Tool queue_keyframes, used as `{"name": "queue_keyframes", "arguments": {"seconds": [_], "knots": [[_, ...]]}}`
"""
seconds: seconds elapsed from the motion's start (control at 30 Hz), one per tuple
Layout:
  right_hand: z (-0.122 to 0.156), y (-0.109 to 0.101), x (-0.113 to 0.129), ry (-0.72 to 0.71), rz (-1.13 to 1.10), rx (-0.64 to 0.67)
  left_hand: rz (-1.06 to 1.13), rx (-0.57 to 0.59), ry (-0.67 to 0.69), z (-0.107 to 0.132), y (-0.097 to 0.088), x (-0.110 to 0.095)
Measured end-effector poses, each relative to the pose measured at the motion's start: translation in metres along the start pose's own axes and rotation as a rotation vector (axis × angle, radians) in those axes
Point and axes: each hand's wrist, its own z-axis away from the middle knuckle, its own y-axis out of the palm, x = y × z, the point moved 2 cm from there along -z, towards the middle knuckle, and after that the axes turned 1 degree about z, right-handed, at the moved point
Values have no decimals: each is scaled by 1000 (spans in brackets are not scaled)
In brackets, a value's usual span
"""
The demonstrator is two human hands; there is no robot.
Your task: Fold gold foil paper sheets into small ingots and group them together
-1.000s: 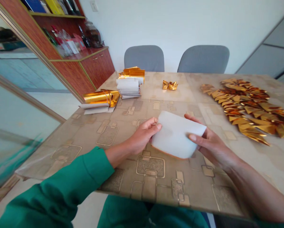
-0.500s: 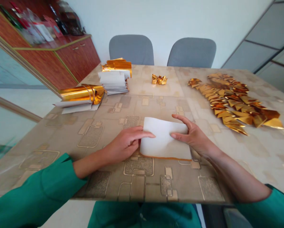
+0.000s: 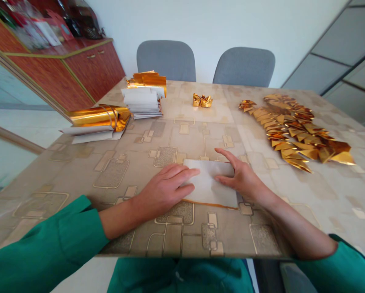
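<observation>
Curled gold foil [image 3: 98, 116] on loose white sheets [image 3: 91, 136] at the left of a patterned table [image 3: 115, 173]; just beyond, a stack of white paper [image 3: 142, 101] against more gold foil [image 3: 147, 80]. Left hand [image 3: 167, 185] open and flat, fingers together, pressing on the left part of a white sheet [image 3: 208, 183] with a gold edge along its near side, the sheet lying on the table between both hands. Right hand [image 3: 242, 177] spread wide, thumb on the sheet's right part. Farther off, two folded gold paper ingots [image 3: 202, 100]; at right, overlapping rows of folded gold triangles [image 3: 292, 132].
</observation>
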Motion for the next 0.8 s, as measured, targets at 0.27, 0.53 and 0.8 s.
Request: {"name": "queue_keyframes", "arguments": {"seconds": [0.27,0.53,0.8], "knots": [[11,-17,35,-352,121,127,162,57,-204,0,5,0],[8,-12,23,-213,120,236,234,76,-454,0,3,8],[-4,-7,8,-96,259,58,270,116,-610,1,9,19]]}}
